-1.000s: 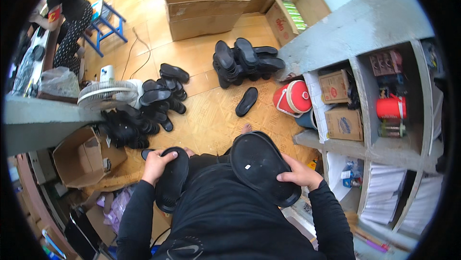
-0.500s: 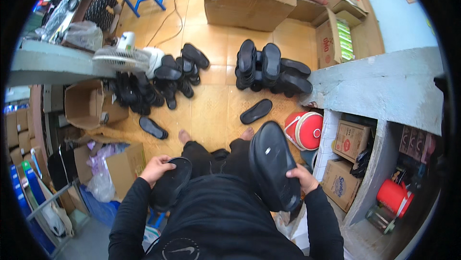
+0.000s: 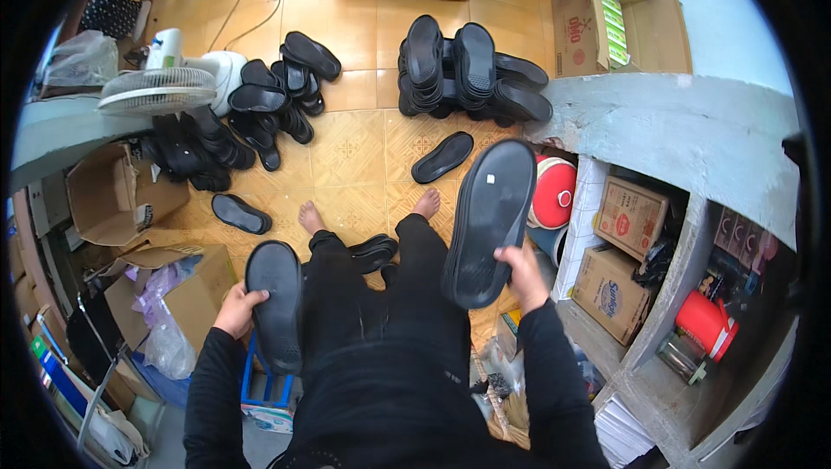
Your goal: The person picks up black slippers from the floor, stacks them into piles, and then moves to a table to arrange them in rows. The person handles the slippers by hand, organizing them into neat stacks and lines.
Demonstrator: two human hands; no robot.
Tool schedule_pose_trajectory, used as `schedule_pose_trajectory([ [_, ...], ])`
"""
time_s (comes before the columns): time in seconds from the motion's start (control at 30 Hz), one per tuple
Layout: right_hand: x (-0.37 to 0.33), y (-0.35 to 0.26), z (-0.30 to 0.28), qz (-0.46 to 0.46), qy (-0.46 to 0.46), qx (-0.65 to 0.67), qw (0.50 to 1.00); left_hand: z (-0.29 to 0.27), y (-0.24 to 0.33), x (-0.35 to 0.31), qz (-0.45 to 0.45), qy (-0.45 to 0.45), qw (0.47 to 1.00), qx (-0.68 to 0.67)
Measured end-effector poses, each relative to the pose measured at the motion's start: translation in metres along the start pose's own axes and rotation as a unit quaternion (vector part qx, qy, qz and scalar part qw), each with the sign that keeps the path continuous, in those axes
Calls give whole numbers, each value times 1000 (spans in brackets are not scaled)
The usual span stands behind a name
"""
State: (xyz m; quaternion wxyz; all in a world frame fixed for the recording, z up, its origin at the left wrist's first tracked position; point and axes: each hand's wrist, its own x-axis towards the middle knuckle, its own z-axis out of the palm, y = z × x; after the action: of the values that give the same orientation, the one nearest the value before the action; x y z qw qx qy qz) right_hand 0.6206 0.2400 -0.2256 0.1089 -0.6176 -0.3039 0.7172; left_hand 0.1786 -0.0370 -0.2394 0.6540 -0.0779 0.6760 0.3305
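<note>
The left hand [image 3: 234,306] pinches a black sole [image 3: 273,309] beside the left thigh [image 3: 331,287], while the right hand [image 3: 525,280] clasps a sole stack [image 3: 493,209] beside the right thigh [image 3: 424,266], where steady pressure should keep layers aligned.

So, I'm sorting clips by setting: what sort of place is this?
Likely a small shoe workshop or its storeroom: black soles lie stacked on the tiled floor, the left hand and right hand hold more, and cartons sit on shelves.
</note>
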Motion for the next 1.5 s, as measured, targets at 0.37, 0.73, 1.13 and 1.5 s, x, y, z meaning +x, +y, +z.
schedule_pose_trajectory([
  [0.37,179,251,88,157,-1,71,985,16,-128,242,-54,-4,966,252],
  [0.73,497,297,123,-49,-62,-97,992,66,-235,457,-4,160,986,-42],
  [1.13,505,344,103,-171,67,-369,911,82,-242,497,120,128,962,210],
  [1.5,471,378,-58,135,246,103,954,140,-278,389,-94,106,990,-19],
])
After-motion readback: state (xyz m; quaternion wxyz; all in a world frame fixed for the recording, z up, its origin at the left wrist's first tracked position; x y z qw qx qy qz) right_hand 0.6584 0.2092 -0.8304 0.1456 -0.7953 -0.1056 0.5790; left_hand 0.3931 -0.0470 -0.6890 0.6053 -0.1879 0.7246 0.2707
